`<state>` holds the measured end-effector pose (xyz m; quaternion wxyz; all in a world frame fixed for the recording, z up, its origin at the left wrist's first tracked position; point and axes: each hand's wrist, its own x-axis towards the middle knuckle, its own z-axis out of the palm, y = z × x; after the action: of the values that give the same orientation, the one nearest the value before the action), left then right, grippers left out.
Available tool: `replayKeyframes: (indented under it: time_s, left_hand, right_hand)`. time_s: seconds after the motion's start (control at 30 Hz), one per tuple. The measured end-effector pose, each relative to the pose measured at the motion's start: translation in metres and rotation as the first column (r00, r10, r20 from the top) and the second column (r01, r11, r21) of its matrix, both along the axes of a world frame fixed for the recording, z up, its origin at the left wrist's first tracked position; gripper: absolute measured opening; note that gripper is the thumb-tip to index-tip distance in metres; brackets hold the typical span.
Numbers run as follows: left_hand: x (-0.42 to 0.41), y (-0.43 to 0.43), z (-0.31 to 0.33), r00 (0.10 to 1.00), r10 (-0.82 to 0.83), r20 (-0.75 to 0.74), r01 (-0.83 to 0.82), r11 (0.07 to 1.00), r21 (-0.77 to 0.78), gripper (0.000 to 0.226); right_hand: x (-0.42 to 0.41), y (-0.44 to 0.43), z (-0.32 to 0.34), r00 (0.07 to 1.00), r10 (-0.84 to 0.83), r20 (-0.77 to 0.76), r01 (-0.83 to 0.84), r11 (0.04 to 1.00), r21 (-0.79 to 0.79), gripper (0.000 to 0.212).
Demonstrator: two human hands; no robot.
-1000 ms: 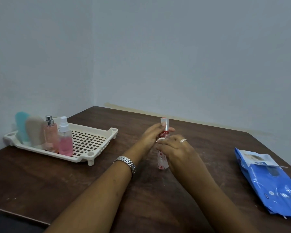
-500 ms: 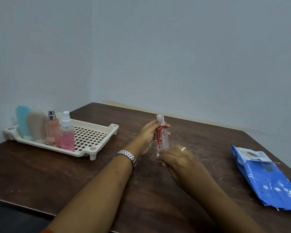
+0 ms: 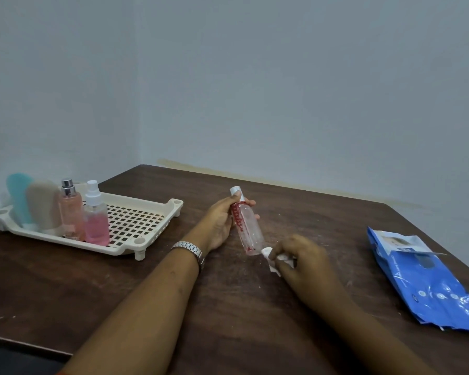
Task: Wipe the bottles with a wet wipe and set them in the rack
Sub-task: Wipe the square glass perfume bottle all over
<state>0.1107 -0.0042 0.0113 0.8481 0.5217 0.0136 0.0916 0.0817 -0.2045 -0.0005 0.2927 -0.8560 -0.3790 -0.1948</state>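
Note:
My left hand grips a clear bottle with red print and a white cap, tilted with its base toward my right hand. My right hand pinches a crumpled white wet wipe that touches the bottle's base. At the left stands a cream lattice rack. In its left end stand a teal tube, a beige tube, a pink perfume bottle with a silver cap and a pink spray bottle with a white top.
A blue wet-wipe pack lies at the right of the dark wooden table, its flap lifted. Walls close the table's left and far sides. A metal watch sits on my left wrist.
The bottle has tipped from upright to slanted. My right hand with the wipe slid down from the bottle's upper part to its base. The camera view shifted slightly.

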Motion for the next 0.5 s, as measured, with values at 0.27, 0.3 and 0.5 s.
replayKeyframes:
  time_s: [0.27, 0.3, 0.5]
  left_hand:
    - [-0.006, -0.001, 0.003, 0.993, -0.099, 0.059, 0.1, 0.995, -0.019, 0.02]
    - [-0.007, -0.002, 0.004, 0.991, -0.116, 0.063, 0.118, 0.993, -0.025, 0.02]
    - [-0.008, -0.002, 0.005, 0.974, -0.204, 0.095, 0.212, 0.973, -0.089, 0.029]
  right_hand:
    - [0.006, 0.005, 0.021, 0.978, 0.082, -0.19, 0.006, 0.908, 0.419, 0.029]
    - [0.013, 0.006, 0.026, 0.974, 0.09, -0.208, 0.021, 0.877, 0.48, 0.028]
    - [0.051, 0.013, 0.052, 0.909, 0.197, -0.367, 0.067, 0.801, 0.595, 0.02]
